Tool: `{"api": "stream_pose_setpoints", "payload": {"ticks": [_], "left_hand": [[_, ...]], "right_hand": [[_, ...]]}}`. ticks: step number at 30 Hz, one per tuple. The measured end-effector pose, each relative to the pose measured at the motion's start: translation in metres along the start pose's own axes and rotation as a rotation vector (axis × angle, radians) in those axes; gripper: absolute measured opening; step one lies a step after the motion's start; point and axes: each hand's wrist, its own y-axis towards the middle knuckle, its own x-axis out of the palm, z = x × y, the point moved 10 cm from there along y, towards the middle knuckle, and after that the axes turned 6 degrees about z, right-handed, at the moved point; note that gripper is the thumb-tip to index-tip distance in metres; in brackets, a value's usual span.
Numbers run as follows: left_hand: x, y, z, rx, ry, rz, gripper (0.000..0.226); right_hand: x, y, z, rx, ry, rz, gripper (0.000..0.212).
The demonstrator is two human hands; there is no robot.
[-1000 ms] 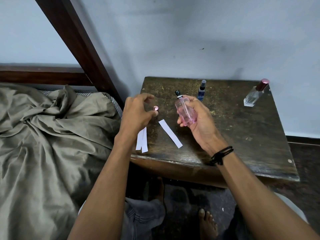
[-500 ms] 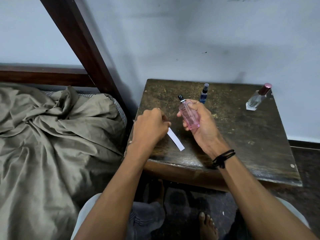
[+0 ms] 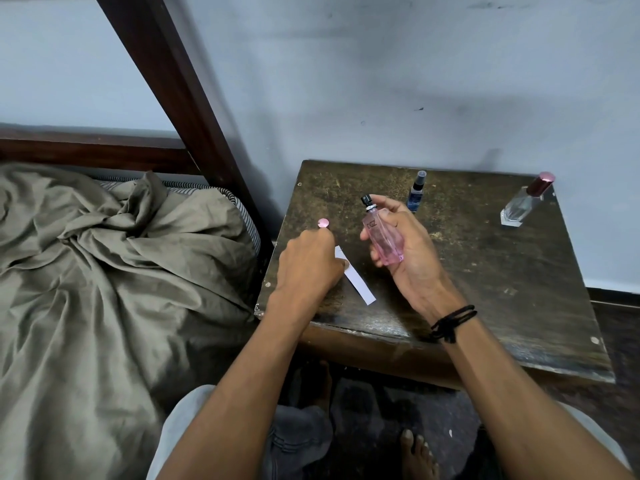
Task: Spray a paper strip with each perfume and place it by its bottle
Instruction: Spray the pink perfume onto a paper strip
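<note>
- Nearest: person's knees and a bare foot (image 3: 417, 452) on the dark floor, below both forearms.
- Tabletop (image 3: 485, 299) near edge runs under both wrists. It is chipped and pale at the corner just below the left wrist.
- Bed (image 3: 104, 271) with a crumpled olive sheet lies left of the left hand, close against the tabletop's left edge. No room that side.
- Bare tabletop spreads right of the right hand out to the right edge, and some in front of both hands.
- Left hand (image 3: 308, 268) is knuckles-up, low on the tabletop. Its fingers curl down over the far part of the paper strip (image 3: 358, 284) with the thumb tip on it, pinching. The strip's free end sticks out toward the right wrist and lies flat.
- Right hand (image 3: 408, 251) is raised just right of the left hand, palm inward, fingers wrapped round the pink perfume bottle (image 3: 382, 237). The bottle is uncapped, its black nozzle up and tilted left. The index finger lies by the nozzle.
- Black cord band (image 3: 452, 322) is on the right wrist.
- Pink cap (image 3: 323, 222) stands on the tabletop just beyond the left hand's knuckles.
- Blue bottle (image 3: 415, 195) stands just past the right hand's fingertips.
- Clear bottle (image 3: 521, 206) with a maroon cap is well right of the right hand, near the far right corner.
- Bed post (image 3: 180, 98) slants up beyond the left hand, and the wall (image 3: 381, 81) closes the tabletop's far edge.
</note>
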Motion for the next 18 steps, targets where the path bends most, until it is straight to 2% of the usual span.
{"api": "stream_pose_setpoints", "payload": {"ticks": [5,18], "left_hand": [[0.0001,-0.0004,-0.0002,0.003,-0.001,-0.006,0.029],[-0.0038,-0.0015,0.0029,0.005,-0.006,0.019,0.037]], "right_hand": [[0.0009,-0.0013,0.0012,0.008,-0.016,-0.001,0.032],[0.0018,-0.0004,0.0017,0.001,-0.043,-0.001,0.029]]}}
